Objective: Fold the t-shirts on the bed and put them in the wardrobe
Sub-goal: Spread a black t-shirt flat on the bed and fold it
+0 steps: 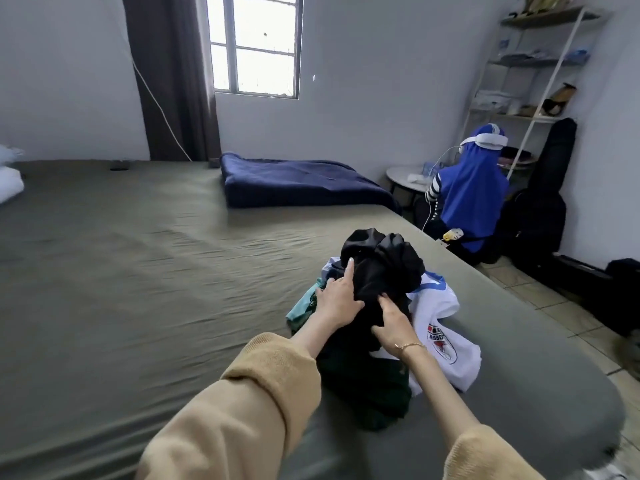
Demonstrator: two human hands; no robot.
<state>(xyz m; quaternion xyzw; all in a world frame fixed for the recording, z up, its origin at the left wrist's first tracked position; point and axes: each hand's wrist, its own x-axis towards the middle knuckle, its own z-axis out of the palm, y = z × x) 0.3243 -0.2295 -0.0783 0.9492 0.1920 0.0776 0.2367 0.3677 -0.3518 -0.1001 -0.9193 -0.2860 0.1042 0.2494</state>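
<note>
Fingers [349, 271] of my left hand [337, 301] lie mostly straight against the near-left side of the black t-shirt [381, 268], the forefinger pointing up its flank; they press it and grip nothing. My right hand [393, 323] is on the near-right side of the same shirt with its fingertips dug into the cloth, though I cannot tell whether they have truly pinched a fold.

From my head camera, the black t-shirt crowns a crumpled pile at the right edge of the bed [138, 271]. A white t-shirt [440, 327] with a crest spills out to the right of it, a teal one [301, 306] peeks out on its left, and a dark green one [367, 386] lies in front of it, nearer me.

I judge nothing is folded yet. To do this well I should lift the black shirt clear, find its shoulders, and spread it flat on the bare sheet to its left before folding.
</note>
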